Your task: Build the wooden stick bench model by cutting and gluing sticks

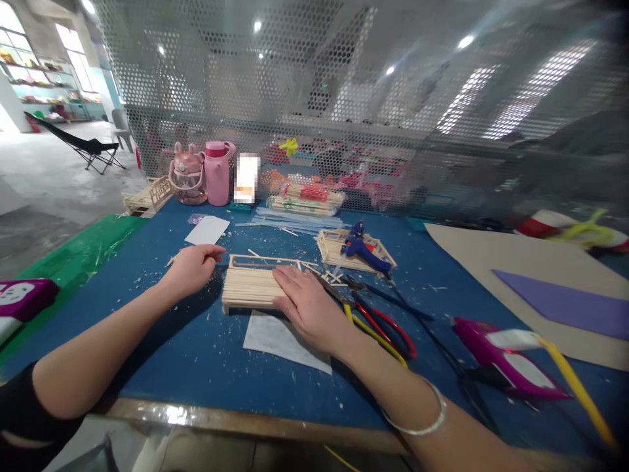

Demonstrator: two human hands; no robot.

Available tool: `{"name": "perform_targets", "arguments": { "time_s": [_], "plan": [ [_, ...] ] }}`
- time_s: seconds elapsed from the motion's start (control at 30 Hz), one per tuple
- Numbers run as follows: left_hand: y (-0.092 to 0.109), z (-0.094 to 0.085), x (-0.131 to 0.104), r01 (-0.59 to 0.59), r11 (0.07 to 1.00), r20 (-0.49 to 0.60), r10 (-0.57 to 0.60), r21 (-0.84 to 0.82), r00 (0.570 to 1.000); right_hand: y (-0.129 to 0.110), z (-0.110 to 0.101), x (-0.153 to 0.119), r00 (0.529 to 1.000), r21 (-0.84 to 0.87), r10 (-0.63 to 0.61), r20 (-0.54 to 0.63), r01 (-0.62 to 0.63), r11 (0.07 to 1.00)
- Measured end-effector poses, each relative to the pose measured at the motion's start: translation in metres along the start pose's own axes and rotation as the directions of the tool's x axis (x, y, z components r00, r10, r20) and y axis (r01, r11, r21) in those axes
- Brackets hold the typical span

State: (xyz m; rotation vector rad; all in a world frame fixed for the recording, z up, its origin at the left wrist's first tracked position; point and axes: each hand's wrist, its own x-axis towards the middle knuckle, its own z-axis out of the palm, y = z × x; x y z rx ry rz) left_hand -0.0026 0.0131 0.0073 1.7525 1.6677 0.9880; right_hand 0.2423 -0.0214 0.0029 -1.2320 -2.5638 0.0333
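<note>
A small bench-like model (250,287) made of pale wooden sticks stands on the blue tabletop, with a slatted top and a thin rail along its far side. My right hand (309,305) lies over its right end, fingers stretched flat on the slats and thumb apart. Left of the model, my left hand (196,270) hovers with its fingers curled in; whatever may be between them is hidden. A sheet of white paper (289,342) lies partly under the model. Red- and yellow-handled pliers (381,324) rest beside my right hand.
A blue glue gun (366,252) lies across another stick frame (331,248). Clear glue sticks (289,221) and bagged wooden sticks (307,198) are behind. Pink bottles (217,174) stand by the mesh screen (295,85). A purple-and-white power strip (511,360) with cables sits right.
</note>
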Motion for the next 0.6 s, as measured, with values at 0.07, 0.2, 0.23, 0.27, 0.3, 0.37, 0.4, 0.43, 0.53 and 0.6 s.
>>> {"name": "perform_targets", "arguments": {
  "time_s": [0.07,0.2,0.23,0.27,0.3,0.37,0.4,0.43,0.53,0.6],
  "plan": [
    [0.001,-0.001,-0.003,-0.015,0.995,0.032,0.012,0.104,0.999,0.000,0.000,0.000,1.000,0.000,-0.002,-0.001,0.002,1.000],
    [0.009,-0.003,-0.011,0.019,0.989,0.089,-0.033,0.146,0.995,0.002,0.002,0.000,1.000,0.005,-0.009,-0.025,0.009,1.000],
    [0.011,-0.003,-0.013,0.027,0.989,0.085,-0.039,0.144,0.996,0.002,0.002,0.000,1.000,0.008,-0.012,-0.027,0.012,1.000],
    [0.013,-0.002,-0.014,0.031,0.990,0.077,-0.042,0.139,0.996,0.002,0.002,0.000,1.000,0.010,-0.014,-0.025,0.014,1.000],
    [0.015,-0.002,-0.015,0.029,0.991,0.070,-0.038,0.129,0.997,0.002,0.002,0.000,1.000,0.012,-0.014,-0.022,0.015,1.000],
    [0.019,0.000,-0.017,0.020,0.994,0.057,-0.026,0.107,0.998,0.002,0.002,0.001,1.000,0.014,-0.015,-0.015,0.015,1.000],
    [0.020,0.000,-0.018,0.017,0.995,0.055,-0.023,0.103,0.998,0.002,0.002,0.001,1.000,0.014,-0.015,-0.013,0.016,1.000],
    [0.021,0.001,-0.019,0.016,0.995,0.054,-0.022,0.103,0.998,0.002,0.001,0.001,1.000,0.013,-0.015,-0.012,0.015,1.000],
    [0.022,0.003,-0.020,0.019,0.991,0.056,-0.026,0.134,0.998,0.003,0.000,0.001,1.000,0.013,-0.017,-0.009,0.017,1.000],
    [0.022,0.004,-0.021,0.023,0.984,0.060,-0.034,0.176,0.998,0.003,0.000,0.001,1.000,0.014,-0.021,-0.007,0.021,1.000]
  ]
}}
